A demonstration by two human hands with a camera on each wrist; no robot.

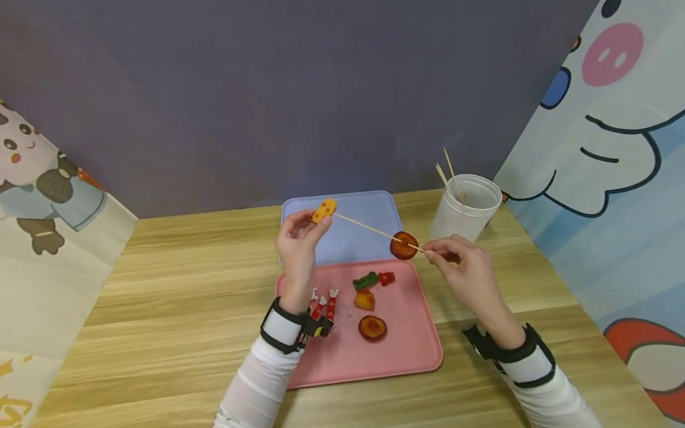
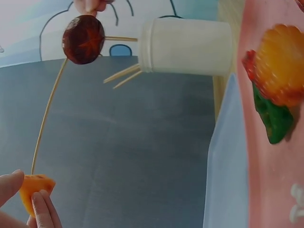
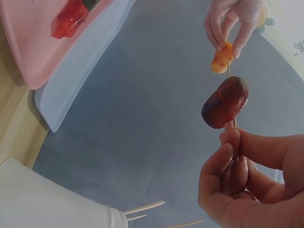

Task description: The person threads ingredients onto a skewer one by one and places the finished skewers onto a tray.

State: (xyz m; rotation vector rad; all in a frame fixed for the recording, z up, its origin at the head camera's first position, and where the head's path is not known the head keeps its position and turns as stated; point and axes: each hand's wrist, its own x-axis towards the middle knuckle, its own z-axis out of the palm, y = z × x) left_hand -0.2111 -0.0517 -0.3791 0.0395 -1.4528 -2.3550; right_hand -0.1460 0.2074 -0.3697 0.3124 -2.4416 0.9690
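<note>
Already one mushroom (image 1: pixel 398 251) was skewered; the stick (image 1: pixel 364 224) was pinched by the right hand (image 1: pixel 468 270), a yellow piece (image 1: pixel 324 210) by the left hand (image 1: pixel 297 245), other food (image 1: pixel 372 328) left on the tray (image 1: pixel 401 362)

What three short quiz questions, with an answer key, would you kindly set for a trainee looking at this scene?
1. What does the left hand pinch?

2. True or false: the brown round piece on the held skewer is nearer to the right hand than to the left.

3. Where do the other sticks stand?
A. On the pink tray
B. In the white cup
C. On the blue tray

Key: 1. The spotted yellow piece. 2. True. 3. B.
</note>
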